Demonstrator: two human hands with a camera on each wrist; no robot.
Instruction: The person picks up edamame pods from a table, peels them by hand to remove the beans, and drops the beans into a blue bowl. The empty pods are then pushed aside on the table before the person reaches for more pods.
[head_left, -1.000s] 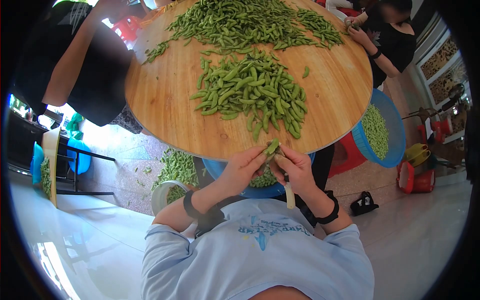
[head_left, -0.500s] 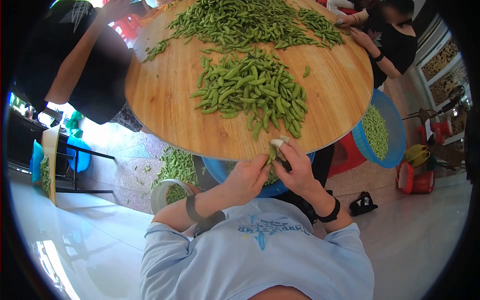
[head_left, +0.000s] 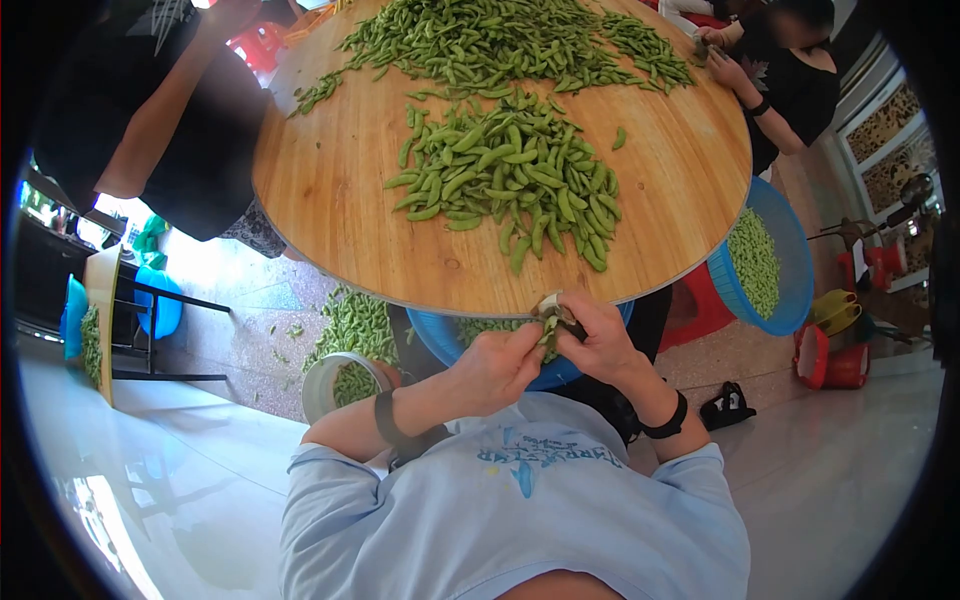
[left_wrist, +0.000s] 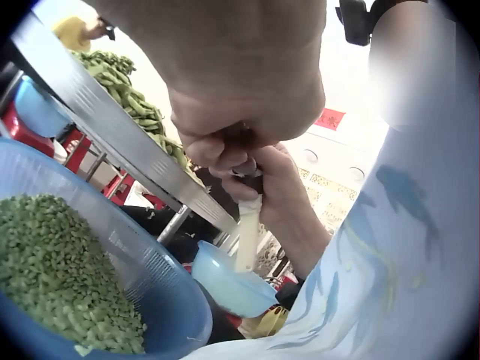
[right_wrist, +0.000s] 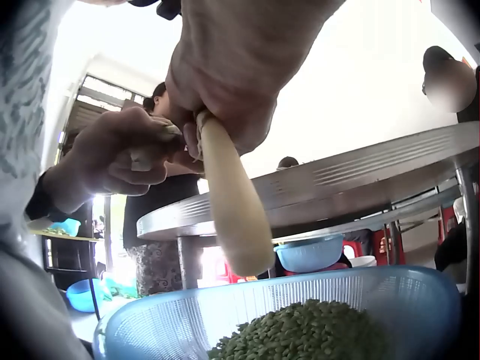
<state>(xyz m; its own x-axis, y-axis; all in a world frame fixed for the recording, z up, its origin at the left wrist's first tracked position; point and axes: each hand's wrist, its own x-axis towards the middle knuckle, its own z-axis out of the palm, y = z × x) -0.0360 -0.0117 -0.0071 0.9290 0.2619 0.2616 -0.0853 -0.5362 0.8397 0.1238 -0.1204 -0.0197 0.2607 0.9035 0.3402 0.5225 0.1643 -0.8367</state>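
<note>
At the near edge of the round table, my left hand (head_left: pixel 500 362) pinches a green soybean pod (head_left: pixel 549 334) between thumb and fingers. My right hand (head_left: pixel 600 340) meets it there and grips a tool by its pale, thick handle (right_wrist: pixel 234 202), which points down in both wrist views. The tool's working end is hidden by the fingers. White wrapping (head_left: pixel 548 303) covers a right fingertip. Below both hands sits a blue mesh basket (right_wrist: pixel 150 319) with shelled green beans (right_wrist: pixel 304 330) in it. A pile of pods (head_left: pixel 510 180) lies on the table just beyond.
A larger pod heap (head_left: pixel 480 45) covers the far side of the wooden table (head_left: pixel 330 240). More pods (head_left: pixel 355 325) lie on the floor beside a white bucket (head_left: pixel 320 390). Another blue basket (head_left: pixel 795 270) of beans stands right. People sit at left and far right.
The right hand reached forward with its wrapped fingertip extended, then curled back against the pod. The pale handle, visible from above a second ago, is now hidden in the head view.
</note>
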